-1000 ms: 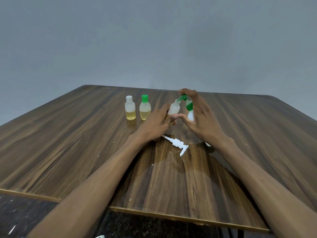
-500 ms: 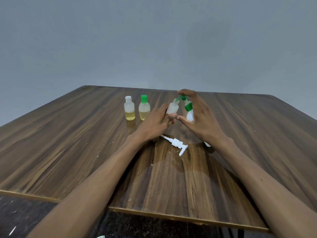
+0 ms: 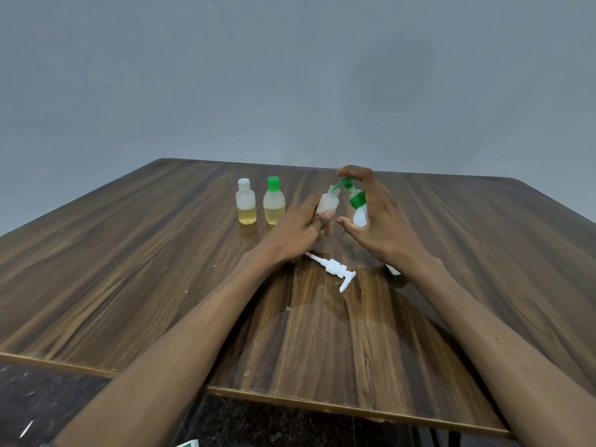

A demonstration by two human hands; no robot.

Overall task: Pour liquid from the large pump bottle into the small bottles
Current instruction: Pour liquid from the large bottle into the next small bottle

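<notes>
Two hands at work: my left hand (image 3: 298, 225) grips the open small bottle (image 3: 328, 202) near its base; my right hand (image 3: 375, 217) curls around the green-pump bottle (image 3: 358, 206), forefinger arched over its top.
Where the pair sits: just right of the frame's middle, on the far half of the wooden table (image 3: 135, 279).
Key relation: the green nozzle (image 3: 342, 183) slants up-left from the pump bottle's neck, and its tip meets the small bottle's open mouth; the two bottles stand side by side, small one to the left, both roughly upright.
Nearer hand: each holds its own bottle; the right one governs the pump, so I judge the next press is its job.
Fill level: I cannot tell how much liquid is in the held small bottle; it looks pale.
Filled already: two small bottles, white-capped (image 3: 246, 201) and green-capped (image 3: 273, 201), left of centre, each with yellow liquid low down.
Loose part: white pump head (image 3: 335, 270) lying on the table below my hands, long axis running upper left to lower right.
Risk, my guess: nozzle slipping off the narrow mouth.
</notes>
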